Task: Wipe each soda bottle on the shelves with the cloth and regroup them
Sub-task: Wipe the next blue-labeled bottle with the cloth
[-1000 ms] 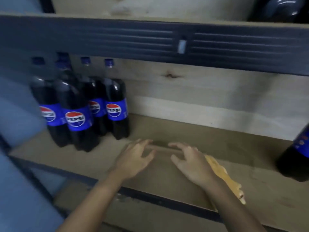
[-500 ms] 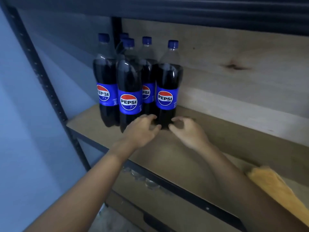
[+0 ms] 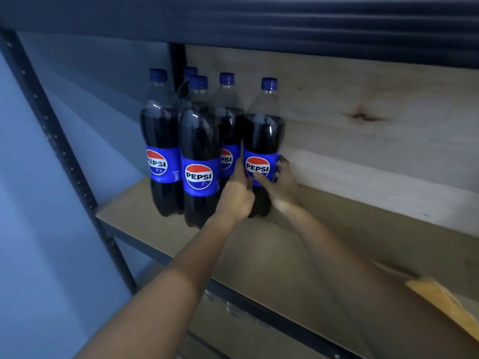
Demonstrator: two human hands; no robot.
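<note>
A dark metal upright (image 3: 61, 151) with a row of small holes runs slantwise down the left side, and a second dark post (image 3: 177, 58) stands at the back corner. Across the top lies a dark ribbed beam (image 3: 285, 24). Behind the rack on the left is a plain blue wall (image 3: 31, 229). The back panel (image 3: 375, 99) is of pale wood – it has one dark knot (image 3: 360, 115) on the right part. A lighter wooden strip (image 3: 388, 182) runs along the bottom of this panel. Under the board's dark front rail (image 3: 272, 304) a lower level shows, too dim to tell what it holds.
</note>
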